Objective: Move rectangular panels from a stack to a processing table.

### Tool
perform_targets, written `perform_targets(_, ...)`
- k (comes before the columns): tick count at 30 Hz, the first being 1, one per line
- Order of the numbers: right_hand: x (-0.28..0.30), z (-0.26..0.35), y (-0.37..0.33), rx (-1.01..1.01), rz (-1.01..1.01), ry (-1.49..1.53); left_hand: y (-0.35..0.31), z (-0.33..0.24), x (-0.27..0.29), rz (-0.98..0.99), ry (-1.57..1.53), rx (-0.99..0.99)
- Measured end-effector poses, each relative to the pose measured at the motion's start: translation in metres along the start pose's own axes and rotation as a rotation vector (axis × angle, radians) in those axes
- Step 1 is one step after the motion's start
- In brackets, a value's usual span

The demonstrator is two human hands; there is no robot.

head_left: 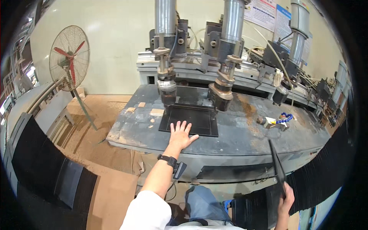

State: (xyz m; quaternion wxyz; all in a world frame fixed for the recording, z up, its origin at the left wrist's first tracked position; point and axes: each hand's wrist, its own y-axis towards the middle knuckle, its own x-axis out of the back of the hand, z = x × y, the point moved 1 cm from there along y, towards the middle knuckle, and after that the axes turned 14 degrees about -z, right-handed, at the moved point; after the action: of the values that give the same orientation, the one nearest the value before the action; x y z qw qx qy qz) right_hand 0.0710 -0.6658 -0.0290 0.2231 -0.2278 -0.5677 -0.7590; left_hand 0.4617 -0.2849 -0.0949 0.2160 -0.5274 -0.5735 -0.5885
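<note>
My left hand (181, 135), fingers spread, lies flat on the near edge of a black rectangular panel (195, 122). That panel rests on the grey machine table (245, 140), below two drilling or pressing heads (167, 90). The second head (221, 94) stands over the panel's right side. A dark device is strapped to my left wrist. At the lower right, my right hand (285, 199) is closed on a thin black panel (277, 165), held nearly edge-on in front of the table. Part of the right-hand grip is hidden behind the panel.
Stacks of black panels stand at the left (38, 161) and right (318, 176). A caged fan (69, 57) with red blades is at the far left. Wood scraps (156, 112) and dust lie on the table. A blue segmented hose (284, 117) sits at its right.
</note>
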Motion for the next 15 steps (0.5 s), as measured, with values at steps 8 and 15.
perform_targets(8,-0.162,0.14,0.126,0.606,0.091,0.311,-0.107,0.002,0.049,-0.297,-0.026,-0.238)
perform_targets(15,-0.315,0.206,0.125,0.683,0.221,0.256,-0.266,0.064,0.161,-0.486,0.19,-0.448)
